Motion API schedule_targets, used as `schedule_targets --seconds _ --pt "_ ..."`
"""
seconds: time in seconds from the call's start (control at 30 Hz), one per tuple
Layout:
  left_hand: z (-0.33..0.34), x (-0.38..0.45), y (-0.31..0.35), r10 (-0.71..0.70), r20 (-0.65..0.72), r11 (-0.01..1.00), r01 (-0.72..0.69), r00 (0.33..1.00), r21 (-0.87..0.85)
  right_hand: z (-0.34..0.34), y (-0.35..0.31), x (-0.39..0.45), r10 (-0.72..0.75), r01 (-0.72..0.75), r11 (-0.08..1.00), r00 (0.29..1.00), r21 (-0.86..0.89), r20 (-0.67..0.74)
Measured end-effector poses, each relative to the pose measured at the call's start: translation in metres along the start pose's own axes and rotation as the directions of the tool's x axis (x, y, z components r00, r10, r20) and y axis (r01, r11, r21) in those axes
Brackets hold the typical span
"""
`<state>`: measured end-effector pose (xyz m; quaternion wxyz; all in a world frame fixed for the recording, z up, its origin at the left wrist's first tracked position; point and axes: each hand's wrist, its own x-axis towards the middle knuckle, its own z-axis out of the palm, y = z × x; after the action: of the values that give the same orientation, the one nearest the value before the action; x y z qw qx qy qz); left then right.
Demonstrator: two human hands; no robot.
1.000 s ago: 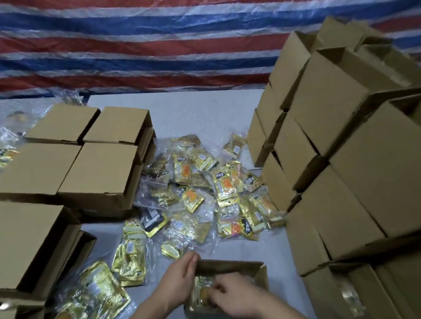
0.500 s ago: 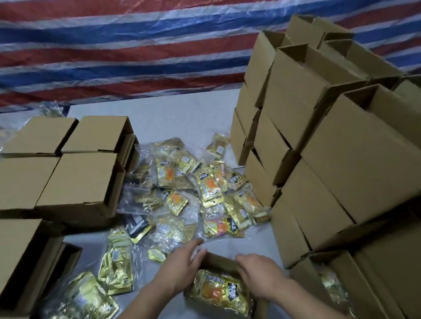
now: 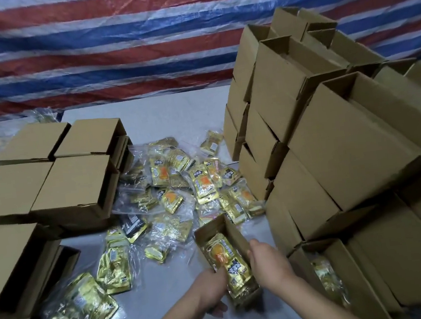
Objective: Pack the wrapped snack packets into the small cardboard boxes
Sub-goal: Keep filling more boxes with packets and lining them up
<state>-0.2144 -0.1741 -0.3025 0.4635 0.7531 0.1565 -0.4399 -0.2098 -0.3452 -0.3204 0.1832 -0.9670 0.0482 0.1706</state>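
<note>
Head view: both hands clamp the open box (image 3: 235,237), left hand (image 3: 214,294) at its near end, right hand (image 3: 267,264) on the side wall, steadying it; gold packets (image 3: 227,259) sit inside, spares litter the tabletop (image 3: 167,292).

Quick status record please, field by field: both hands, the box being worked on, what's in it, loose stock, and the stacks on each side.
left hand: grips the near left side of the open box
right hand: holds the box's right wall
open box: small, cardboard, top open, angled on the grey table
contents: gold snack packet lying inside
loose packets: scattered mid-table, more at near left
left stack: closed boxes
right stack: piled boxes, several open
backdrop: striped tarp
</note>
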Motion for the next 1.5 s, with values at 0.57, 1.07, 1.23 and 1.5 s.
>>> schedule_targets --seconds 0.57,1.07,1.23,1.5 --pt "0.059 -0.094 0.073 0.330 0.170 0.858 -0.370 0.929 0.357 -0.127 0.064 -0.131 0.088 -0.066 0.991 0.976 0.117 -0.198" --pt "0.146 -0.094 0.100 0.327 0.198 0.858 -0.379 0.924 0.348 -0.147 0.137 -0.174 0.246 -0.218 0.967 0.937 0.133 -0.247" --pt "0.156 -0.087 0.112 0.395 0.161 0.808 -0.426 0.904 0.406 -0.155 0.150 -0.160 0.237 -0.210 0.970 0.925 0.120 -0.297" --pt "0.169 -0.081 0.119 0.368 0.158 0.803 -0.399 0.916 0.443 -0.153 0.155 -0.148 0.245 -0.218 0.969 0.912 0.118 -0.330"
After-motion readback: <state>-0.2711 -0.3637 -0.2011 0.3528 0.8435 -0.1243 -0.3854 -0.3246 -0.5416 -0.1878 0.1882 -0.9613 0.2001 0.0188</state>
